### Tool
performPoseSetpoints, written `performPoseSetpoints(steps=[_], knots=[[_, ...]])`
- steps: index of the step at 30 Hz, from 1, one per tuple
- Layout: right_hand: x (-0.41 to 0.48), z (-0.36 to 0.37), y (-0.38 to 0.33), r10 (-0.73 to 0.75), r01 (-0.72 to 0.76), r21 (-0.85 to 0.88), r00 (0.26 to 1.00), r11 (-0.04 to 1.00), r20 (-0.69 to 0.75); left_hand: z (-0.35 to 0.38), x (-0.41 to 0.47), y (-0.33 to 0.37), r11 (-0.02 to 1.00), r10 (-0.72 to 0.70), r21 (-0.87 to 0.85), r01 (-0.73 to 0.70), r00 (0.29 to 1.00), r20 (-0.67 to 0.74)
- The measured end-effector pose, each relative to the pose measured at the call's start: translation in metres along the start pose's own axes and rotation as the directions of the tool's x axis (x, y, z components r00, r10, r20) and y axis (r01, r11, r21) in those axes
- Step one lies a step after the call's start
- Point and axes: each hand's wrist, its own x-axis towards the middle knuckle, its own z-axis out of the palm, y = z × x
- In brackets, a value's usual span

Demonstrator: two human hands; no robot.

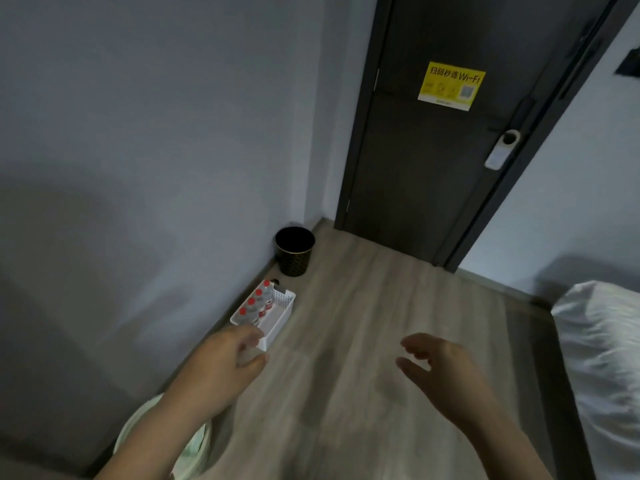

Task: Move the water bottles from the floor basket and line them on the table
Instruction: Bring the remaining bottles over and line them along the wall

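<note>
Nearest, under the left forearm, sits a pale round container (194, 448), blurred and partly hidden, so what it is stays unclear. The left hand (228, 362) reaches forward with fingers loosely curled and seems to hold nothing; the blur leaves a little doubt. The right hand (443, 372) hovers beside it, well apart, fingers relaxed and spread, empty, over the bare wooden floor (346, 341). Both look raised in readiness for a reach rather than a grip. Just beyond the left fingertips, and overlapped by them in this view, stands the white basket (283, 310), pushed against the wall (138, 168), probably to keep the walkway free. Four bottles (254, 306) with red caps stand upright in a row along its wall side, so none has been taken out yet; their labels show red, but the print is too small to read. No tabletop is in view. To the right of the right hand lies the corner of a bed (602, 341) with white linen. Farther ahead of the left hand a black bin (294, 252) stands in the corner. Beyond both hands is a dark door (433, 168), closed, with a pale lock (502, 150). On it is a yellow sticker (452, 85) whose Chinese heading ends in "Wi-Fi", with what looks like a QR code below.
</note>
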Motion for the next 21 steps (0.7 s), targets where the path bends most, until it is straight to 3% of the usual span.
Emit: performPoseSetpoints(steps=[6, 13, 21], knots=[[0.127, -0.012, 0.023, -0.025, 0.025, 0.004, 0.998, 1.000, 0.065, 0.001, 0.113, 0.015, 0.996, -0.082, 0.034, 0.081, 0.996, 0.022], [0.307, -0.017, 0.052, -0.166, 0.160, 0.050, 0.975, 0.986, 0.150, 0.026, 0.241, 0.031, 0.964, -0.265, -0.014, 0.266, 0.955, -0.130], [0.473, -0.021, 0.039, -0.351, 0.351, 0.068, 0.868, 0.934, 0.352, 0.041, 0.350, 0.047, 0.882, -0.471, -0.071, 0.465, 0.874, -0.124]])
